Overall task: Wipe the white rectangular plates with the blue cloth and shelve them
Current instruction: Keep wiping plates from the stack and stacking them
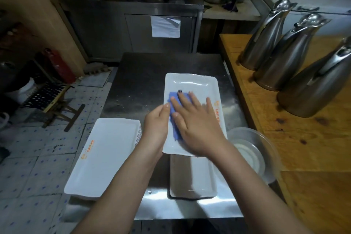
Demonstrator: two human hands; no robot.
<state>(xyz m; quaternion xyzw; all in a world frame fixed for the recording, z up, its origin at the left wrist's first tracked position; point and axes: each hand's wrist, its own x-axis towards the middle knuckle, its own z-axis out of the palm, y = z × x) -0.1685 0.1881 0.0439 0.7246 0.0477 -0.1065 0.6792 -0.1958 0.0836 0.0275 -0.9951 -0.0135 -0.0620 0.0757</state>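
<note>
The blue cloth (pixel 175 129) lies flat on the left half of a glossy white rectangular plate (pixel 191 83), under the right hand (pixel 197 125), whose straight, spread fingers (pixel 195 99) press on it without curling. The left hand (pixel 154 123) grips the plate's left rim, thumb on top. The plate sits mid-bench on the brushed steel bench (pixel 144 74), its near end over another white plate (pixel 193 176); a plate stack (pixel 106 152) overhangs the front-left corner, and a clear round bowl (pixel 252 138) sits at the right edge.
</note>
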